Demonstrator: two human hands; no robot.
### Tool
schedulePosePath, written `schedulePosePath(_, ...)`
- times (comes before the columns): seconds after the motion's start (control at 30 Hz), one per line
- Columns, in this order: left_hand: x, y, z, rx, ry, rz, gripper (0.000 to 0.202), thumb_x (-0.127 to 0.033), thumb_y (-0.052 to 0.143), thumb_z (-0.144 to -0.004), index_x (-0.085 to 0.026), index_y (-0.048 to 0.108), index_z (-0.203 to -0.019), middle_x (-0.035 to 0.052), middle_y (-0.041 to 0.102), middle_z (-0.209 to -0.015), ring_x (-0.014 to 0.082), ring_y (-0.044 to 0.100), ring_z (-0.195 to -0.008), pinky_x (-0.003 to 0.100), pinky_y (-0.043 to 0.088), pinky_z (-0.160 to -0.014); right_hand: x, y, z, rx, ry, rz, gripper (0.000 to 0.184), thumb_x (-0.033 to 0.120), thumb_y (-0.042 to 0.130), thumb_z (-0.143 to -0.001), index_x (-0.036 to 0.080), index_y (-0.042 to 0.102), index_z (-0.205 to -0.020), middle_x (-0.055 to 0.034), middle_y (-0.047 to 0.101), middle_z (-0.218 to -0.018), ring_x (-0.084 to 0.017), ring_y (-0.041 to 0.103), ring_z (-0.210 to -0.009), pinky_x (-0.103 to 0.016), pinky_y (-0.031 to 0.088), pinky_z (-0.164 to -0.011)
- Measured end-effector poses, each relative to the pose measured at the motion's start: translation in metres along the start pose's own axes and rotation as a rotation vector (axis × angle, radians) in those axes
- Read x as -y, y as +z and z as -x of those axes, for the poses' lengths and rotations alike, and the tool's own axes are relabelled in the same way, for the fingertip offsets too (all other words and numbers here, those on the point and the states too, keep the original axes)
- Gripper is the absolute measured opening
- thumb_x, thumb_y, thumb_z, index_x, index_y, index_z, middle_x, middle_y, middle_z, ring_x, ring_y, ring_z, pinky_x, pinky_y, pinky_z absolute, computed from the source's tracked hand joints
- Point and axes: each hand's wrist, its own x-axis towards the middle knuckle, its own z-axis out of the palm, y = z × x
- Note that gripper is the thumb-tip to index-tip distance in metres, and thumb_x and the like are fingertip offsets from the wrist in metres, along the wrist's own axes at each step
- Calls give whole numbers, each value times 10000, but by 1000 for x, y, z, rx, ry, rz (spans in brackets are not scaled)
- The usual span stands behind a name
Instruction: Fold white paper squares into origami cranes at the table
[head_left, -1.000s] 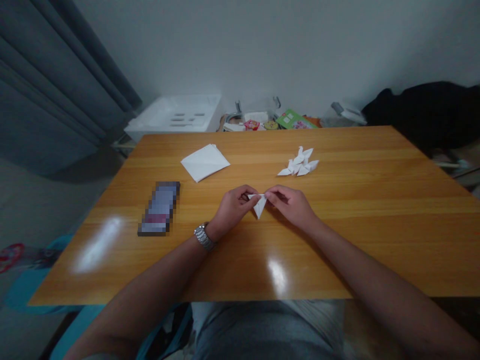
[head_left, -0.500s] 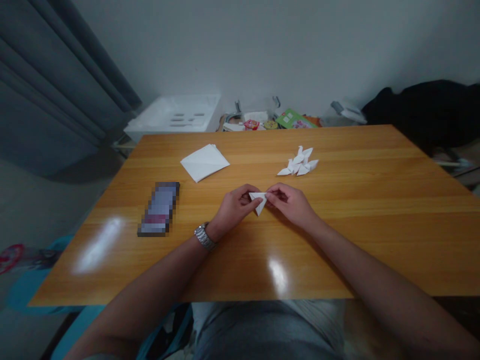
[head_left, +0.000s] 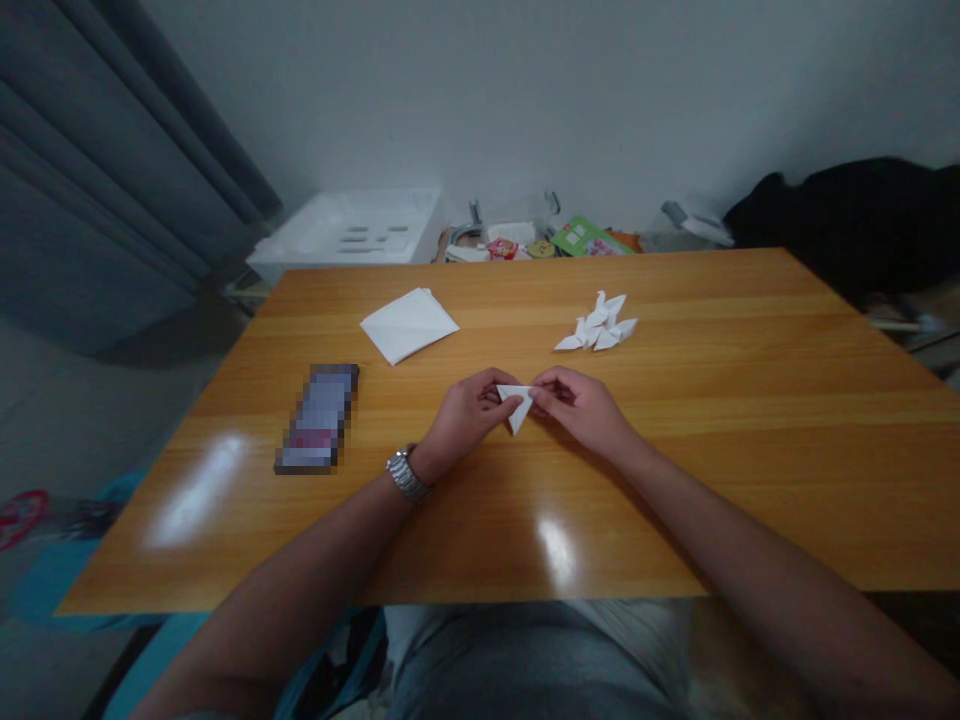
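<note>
A small white folded paper forms a triangle with its point toward me, at the middle of the table. My left hand pinches its left side, the thumb lying across the front face. My right hand grips the upper right corner between thumb and fingers. The fingertips behind the paper are partly hidden. Beyond my right hand lie several white folded paper birds, bunched together. Past my left hand rests a small stack of white paper sheets.
A phone, blurred out, lies on the left of the wooden table. Behind the far edge stand a white foam box, a green package and other small items. A dark cloth heap is at the far right.
Almost nothing differs. The left hand and the lower point of the folded paper have shifted very slightly; both hands keep their hold.
</note>
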Motion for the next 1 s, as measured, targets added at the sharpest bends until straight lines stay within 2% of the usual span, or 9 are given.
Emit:
schedulePosePath(0.27, 2, 3, 1, -17, 22, -25, 270, -335, 706, -902, -175, 652, -1114, 34, 740, -892, 142, 714, -771, 220, 579, -675, -5, 0, -1, -11, -8, 15, 215, 417, 659, -917, 206, 696, -938, -49, 746, -882, -197, 698, -780, -326, 559, -731)
schedulePosePath(0.37, 1, 2, 1, -38, 86, -100, 275, -313, 698, -914, -184, 647, -1152, 49, 732, -1004, 150, 711, -860, 261, 590, -790, -7, -2, -2, -23, 5, 39, 226, 424, 660, -915, 203, 700, -939, -52, 749, -873, -196, 693, -758, -325, 555, -714)
schedulePosePath(0.5, -4, -3, 0, -68, 244, -319, 200, -261, 671, -931, -191, 665, -1119, 62, 688, -1079, 181, 660, -995, 323, 548, -923, -9, -6, -4, -67, -14, 126, 235, 426, 664, -912, 198, 713, -942, -56, 759, -877, -199, 690, -763, -327, 542, -727)
schedulePosePath(0.6, -6, -6, 0, -40, 323, -410, 156, -249, 617, -967, -189, 673, -1099, 74, 670, -1108, 195, 635, -1065, 342, 524, -971, -9, -8, -5, -82, -9, 169, 227, 413, 657, -918, 194, 715, -932, -52, 759, -857, -195, 685, -748, -315, 526, -711)
schedulePosePath(0.77, -2, -7, -1, 42, 416, -562, 245, -257, 590, -982, -189, 679, -1200, 98, 668, -1245, 228, 629, -1145, 394, 512, -1035, -8, -13, -7, -72, -39, 334, 201, 376, 623, -944, 197, 713, -923, -45, 754, -850, -194, 669, -742, -309, 483, -695)
schedulePosePath(1.0, 8, -5, -1, 136, 446, -695, 337, -290, 552, -1008, -186, 650, -1314, 99, 662, -1347, 249, 634, -1211, 428, 506, -1073, -18, -17, -14, -69, -167, 564, 181, 317, 616, -959, 178, 714, -896, -63, 716, -836, -217, 622, -786, -334, 440, -727)
